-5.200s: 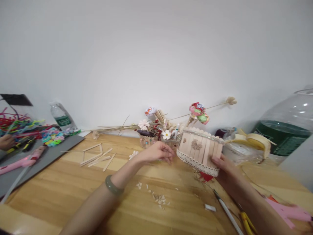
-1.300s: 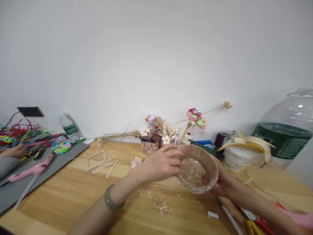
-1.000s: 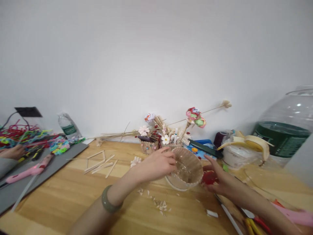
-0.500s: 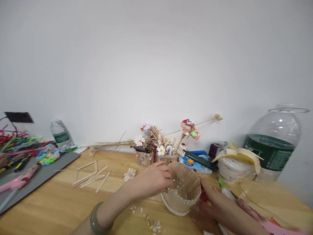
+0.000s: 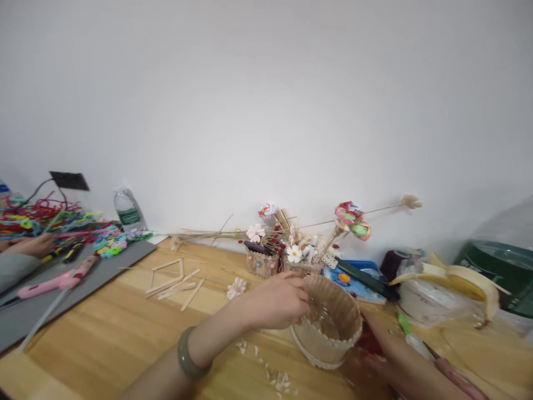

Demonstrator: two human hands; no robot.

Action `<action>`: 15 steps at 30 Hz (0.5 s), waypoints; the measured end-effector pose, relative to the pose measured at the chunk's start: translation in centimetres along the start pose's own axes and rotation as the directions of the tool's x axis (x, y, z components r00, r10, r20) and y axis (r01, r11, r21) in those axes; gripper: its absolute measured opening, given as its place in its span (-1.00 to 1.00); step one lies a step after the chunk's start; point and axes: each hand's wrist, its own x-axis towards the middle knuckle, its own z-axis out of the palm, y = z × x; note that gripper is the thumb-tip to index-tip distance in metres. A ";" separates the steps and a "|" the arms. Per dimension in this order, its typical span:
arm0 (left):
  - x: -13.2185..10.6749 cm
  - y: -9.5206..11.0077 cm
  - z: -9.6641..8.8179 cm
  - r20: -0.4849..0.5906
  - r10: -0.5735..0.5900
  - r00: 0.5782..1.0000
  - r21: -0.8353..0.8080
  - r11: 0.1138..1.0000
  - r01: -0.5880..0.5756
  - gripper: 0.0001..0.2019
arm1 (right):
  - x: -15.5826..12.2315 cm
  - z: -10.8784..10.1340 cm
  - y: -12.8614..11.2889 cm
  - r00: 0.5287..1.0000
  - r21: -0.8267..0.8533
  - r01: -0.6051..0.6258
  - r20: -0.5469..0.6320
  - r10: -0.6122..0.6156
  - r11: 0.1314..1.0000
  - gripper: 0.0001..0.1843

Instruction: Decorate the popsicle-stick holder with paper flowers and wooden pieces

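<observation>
A round basket (image 5: 328,339) walled with wooden craft sticks and trimmed with lace stands upright on the wooden table (image 5: 104,333); a clear bowl sits inside it. My left hand (image 5: 277,300), a green bangle on its wrist, grips the basket's near left rim with curled fingers. My right hand (image 5: 383,355) lies low at the basket's right side, over something red (image 5: 368,344); its fingers are partly hidden and blurred.
Small pots of paper flowers and sticks (image 5: 287,250) stand behind the basket. Loose craft sticks (image 5: 175,280) lie to the left. A grey mat (image 5: 25,311) holds a pink glue gun (image 5: 54,280) by another person's hand (image 5: 33,244). A water jug (image 5: 499,261) stands right.
The basket was held up and tilted, showing its inside, and now stands upright on the table. My right hand has dropped from its base to the red thing beside it.
</observation>
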 end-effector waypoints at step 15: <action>-2.0 -4.7 -1.0 -0.074 -0.719 0.691 -0.871 0.384 0.307 -0.78 | 1.9 -4.6 -4.2 0.953 -0.102 0.018 -0.299 -0.048 0.995 -0.51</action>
